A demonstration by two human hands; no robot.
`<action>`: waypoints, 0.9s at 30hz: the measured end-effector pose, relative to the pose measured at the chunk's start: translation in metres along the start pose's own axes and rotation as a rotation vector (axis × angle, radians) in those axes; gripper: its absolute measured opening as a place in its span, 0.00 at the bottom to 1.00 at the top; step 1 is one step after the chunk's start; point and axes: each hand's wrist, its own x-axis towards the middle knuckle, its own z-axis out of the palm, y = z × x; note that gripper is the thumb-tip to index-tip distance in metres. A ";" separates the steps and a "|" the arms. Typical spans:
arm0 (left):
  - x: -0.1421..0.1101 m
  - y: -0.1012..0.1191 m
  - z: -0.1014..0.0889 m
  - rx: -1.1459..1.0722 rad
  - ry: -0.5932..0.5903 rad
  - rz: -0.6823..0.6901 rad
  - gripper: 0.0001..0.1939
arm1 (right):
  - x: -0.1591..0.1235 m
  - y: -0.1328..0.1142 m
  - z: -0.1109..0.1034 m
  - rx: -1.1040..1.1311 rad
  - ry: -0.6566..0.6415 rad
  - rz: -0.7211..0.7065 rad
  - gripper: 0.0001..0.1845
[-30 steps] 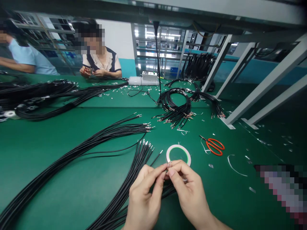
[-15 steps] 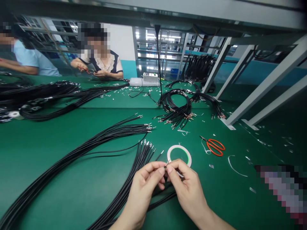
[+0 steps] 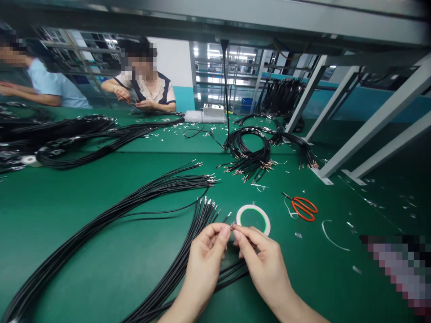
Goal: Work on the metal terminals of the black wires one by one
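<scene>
In the head view, my left hand (image 3: 207, 253) and my right hand (image 3: 266, 255) meet fingertip to fingertip, both closed in a pinch. Between them shows the small bright tip of a black cable; most of it is hidden by the fingers. Black cables (image 3: 232, 273) pass below my hands and run under the right one. Left of my left hand lies a bundle of black cables (image 3: 178, 264) with stripped silvery ends. Just beyond the fingertips, a roll of white tape (image 3: 240, 214) with a green inner ring lies flat.
Orange-handled scissors (image 3: 303, 208) lie to the right among tape scraps. Another cable bundle (image 3: 111, 215) curves across the left. Coiled cables (image 3: 249, 152) lie farther back, near grey metal legs (image 3: 367, 130). Across the green table (image 3: 84, 179), a co-worker (image 3: 148, 89) handles a red-handled tool.
My fingertips have shifted slightly on the cable end, and less of its bright tip shows. The whole view has moved a little; the things on the table lie as before.
</scene>
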 end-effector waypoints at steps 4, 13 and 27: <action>0.004 -0.004 -0.004 -0.004 0.003 0.008 0.14 | 0.000 0.003 0.000 0.068 0.036 0.073 0.12; 0.006 -0.017 -0.007 0.098 0.007 0.075 0.08 | 0.000 0.001 0.002 0.179 0.042 0.040 0.06; 0.004 -0.010 -0.004 0.042 -0.027 0.016 0.13 | 0.001 0.000 0.000 0.170 0.046 0.032 0.06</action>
